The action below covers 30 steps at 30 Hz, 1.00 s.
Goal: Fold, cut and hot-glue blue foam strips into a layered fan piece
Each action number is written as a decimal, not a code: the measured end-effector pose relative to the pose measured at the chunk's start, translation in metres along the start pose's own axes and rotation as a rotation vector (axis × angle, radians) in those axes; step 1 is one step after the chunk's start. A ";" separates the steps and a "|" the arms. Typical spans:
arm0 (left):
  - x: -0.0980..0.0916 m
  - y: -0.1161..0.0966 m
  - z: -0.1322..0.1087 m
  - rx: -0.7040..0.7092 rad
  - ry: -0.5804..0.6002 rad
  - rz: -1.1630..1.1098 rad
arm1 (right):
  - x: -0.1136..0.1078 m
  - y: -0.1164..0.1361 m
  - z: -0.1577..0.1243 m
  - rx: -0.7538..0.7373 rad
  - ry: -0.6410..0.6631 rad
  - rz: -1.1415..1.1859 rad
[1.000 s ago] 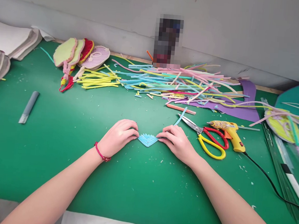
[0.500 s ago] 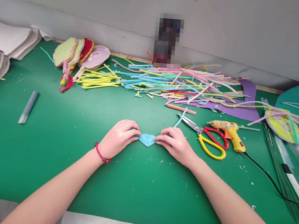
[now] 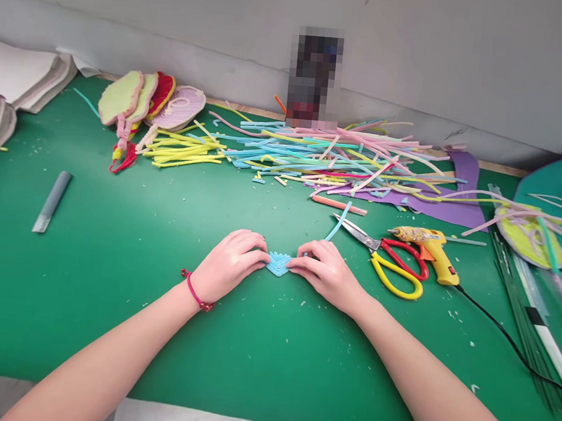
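Note:
Between my two hands is a small V-shaped piece made of light blue chenille stems, its point toward me. My left hand, with a red bracelet at the wrist, pinches the piece's left edge. On the opposite edge, the fingertips of my right hand are closed on it. A loose blue stem sticks up beyond my right hand; where its lower end goes is hidden. Just right of that lie scissors with one red and one yellow handle, blades slightly apart.
A yellow glue gun with a black cord lies right of the scissors. Loose coloured stems are heaped along the back over a purple sheet. Finished fan shapes lie back left. A grey tube rests on the green tabletop.
My left hand has shifted slightly right, its fingers covering more of the blue piece's left edge. My right hand has barely moved, and both hands keep their pinch.

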<state>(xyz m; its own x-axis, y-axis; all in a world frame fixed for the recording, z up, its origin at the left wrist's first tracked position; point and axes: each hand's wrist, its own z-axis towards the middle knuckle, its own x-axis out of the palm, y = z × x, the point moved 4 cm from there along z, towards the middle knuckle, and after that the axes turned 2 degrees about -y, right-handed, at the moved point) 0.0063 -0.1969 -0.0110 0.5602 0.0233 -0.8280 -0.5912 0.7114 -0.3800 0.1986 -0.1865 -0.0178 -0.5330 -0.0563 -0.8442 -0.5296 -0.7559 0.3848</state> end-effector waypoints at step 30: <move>0.000 0.004 -0.001 -0.015 0.011 -0.037 | -0.005 -0.006 -0.001 0.005 -0.076 -0.011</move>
<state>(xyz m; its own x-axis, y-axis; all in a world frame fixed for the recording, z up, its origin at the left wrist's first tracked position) 0.0028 -0.1945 -0.0129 0.5756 -0.0111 -0.8176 -0.5785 0.7012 -0.4168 0.2048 -0.1829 -0.0165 -0.5756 0.0014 -0.8177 -0.5390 -0.7527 0.3781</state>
